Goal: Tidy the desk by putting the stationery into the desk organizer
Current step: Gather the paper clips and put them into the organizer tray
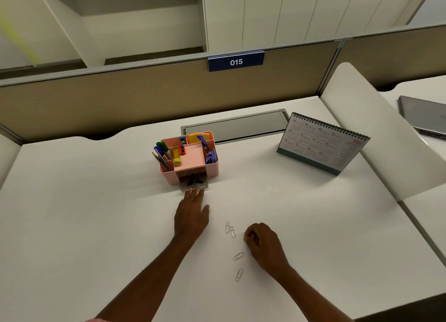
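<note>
Touching the clear plastic drawer that sticks out of the pink plastic desk organizer, left hand has fingers straight. Dark items in the drawer are too blurred to identify. Right hand is fist-curled on the white desk; contents hidden, cannot tell. Four silver wire paper clips lie loose between the arms.

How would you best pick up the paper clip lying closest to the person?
The nearest paper clip lies flat on the desk. It is thin wire with nothing to get a finger under. It is probably best to come straight down from above and pinch its two long sides between thumb and fingertip. The right hand is the closer one.
</note>
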Available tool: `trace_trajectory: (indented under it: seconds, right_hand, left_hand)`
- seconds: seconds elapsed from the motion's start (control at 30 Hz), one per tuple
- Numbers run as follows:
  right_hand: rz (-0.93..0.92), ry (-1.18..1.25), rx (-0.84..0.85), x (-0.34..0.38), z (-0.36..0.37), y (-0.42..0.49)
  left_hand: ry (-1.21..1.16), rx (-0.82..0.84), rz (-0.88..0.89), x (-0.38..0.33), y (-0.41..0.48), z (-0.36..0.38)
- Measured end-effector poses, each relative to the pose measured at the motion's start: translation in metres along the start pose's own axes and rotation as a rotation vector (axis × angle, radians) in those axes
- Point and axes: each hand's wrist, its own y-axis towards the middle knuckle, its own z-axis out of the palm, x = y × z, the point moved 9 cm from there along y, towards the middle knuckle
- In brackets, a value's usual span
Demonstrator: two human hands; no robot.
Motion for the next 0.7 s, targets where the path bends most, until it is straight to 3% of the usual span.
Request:
trace_trajectory:
  seconds: [0.7]
  right_hand:
    - [0.005, -0.007, -0.008, -0.007, 0.003, 0.003]
  left_hand:
    - [0.052, 0.022, 0.035, -0.008, 0.039, -0.011]
